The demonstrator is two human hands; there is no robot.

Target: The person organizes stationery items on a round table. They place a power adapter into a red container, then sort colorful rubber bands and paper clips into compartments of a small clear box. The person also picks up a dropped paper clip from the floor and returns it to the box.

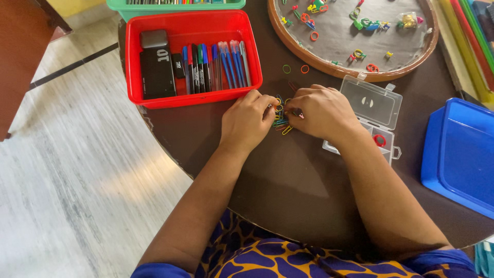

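Nearest the camera, two bare forearms reach forward over the edge of a round dark brown table (288, 180). The left hand (249, 119) and the right hand (320, 110) meet knuckle to knuckle over a small heap of coloured wire paper clips (280, 122), fingertips curled inward and pinched on clips from the heap, so the loose clips lie gathered between them. Just right of the right hand sits a small clear plastic compartment box (383, 141) with its lid swung open, close enough to be reached without stretching; one compartment holds a red ring-shaped piece. Past the left hand is a red rectangular plastic tray (135, 62) with blue, red and green pens laid side by side and black cases beside them. At the right edge stands a blue plastic tub (458, 154). Farther off lies a round wood-rimmed tray with a grey base (360, 41), scattered with small coloured clips and rings.
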